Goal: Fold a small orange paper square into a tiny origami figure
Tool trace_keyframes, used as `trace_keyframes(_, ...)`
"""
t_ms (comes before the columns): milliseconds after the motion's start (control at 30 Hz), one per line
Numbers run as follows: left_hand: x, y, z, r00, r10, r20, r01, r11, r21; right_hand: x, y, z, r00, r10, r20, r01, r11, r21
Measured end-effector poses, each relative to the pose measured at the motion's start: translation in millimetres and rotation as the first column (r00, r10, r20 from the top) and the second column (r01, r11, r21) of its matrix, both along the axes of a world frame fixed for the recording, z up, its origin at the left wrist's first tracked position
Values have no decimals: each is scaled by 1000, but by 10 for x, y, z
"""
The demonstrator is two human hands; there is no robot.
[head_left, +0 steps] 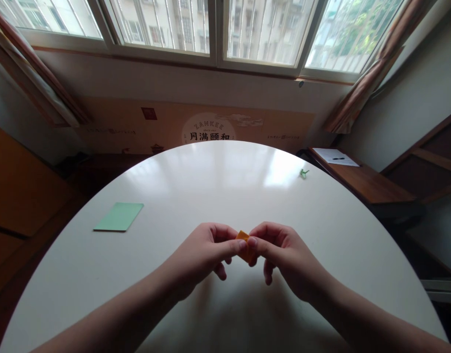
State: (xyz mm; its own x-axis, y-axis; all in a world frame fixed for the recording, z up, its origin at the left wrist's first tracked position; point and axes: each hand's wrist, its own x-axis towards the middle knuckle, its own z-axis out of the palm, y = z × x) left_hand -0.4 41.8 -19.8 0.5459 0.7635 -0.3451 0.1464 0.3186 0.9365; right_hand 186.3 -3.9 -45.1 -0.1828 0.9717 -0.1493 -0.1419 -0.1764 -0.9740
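A small folded piece of orange paper (243,235) is held up above the white round table (166,191), near its middle front. My left hand (210,245) pinches its left side between thumb and index finger. From the other side, my right hand (280,247) grips the paper the same way, the two thumbs almost touching across its front. The lower fingers of both hands curl loosely beneath. Parts of the paper lie hidden behind the thumbs and fingertips.
A stack of light green square paper (118,216) lies on the table's left. Toward the far right edge sits a small green folded piece (304,173). Beyond the table, a brown side desk (380,184) carries white sheets (333,156) and a pen (338,158).
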Motion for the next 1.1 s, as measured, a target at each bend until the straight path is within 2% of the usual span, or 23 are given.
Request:
trace_keyframes(100, 0, 22, -4, 1000, 6, 27, -5, 997, -71, 2, 14, -8, 999, -14, -48, 11, 998, -58)
trace_keyframes(267, -15, 24, 5, 999, 17, 45, -13, 996, -86, -7, 16, -2, 997, -52, -59, 48, 997, -63)
trace_keyframes(533, -13, 31, -14, 998, 18, 52, -13, 995, -103, -13, 3, -15, 997, -41, -65, 37, 997, -69)
trace_keyframes(900, -12, 33, 9, 1000, 2, 2, -2, 999, -53, 0, 5, -39, 997, -39, -70, 34, 996, -77)
trace_keyframes(1100, -9, -1, 43, 998, -29, -58, 34, 996, 85, 4, 3, -56, 996, -40, -77, 35, 997, -70)
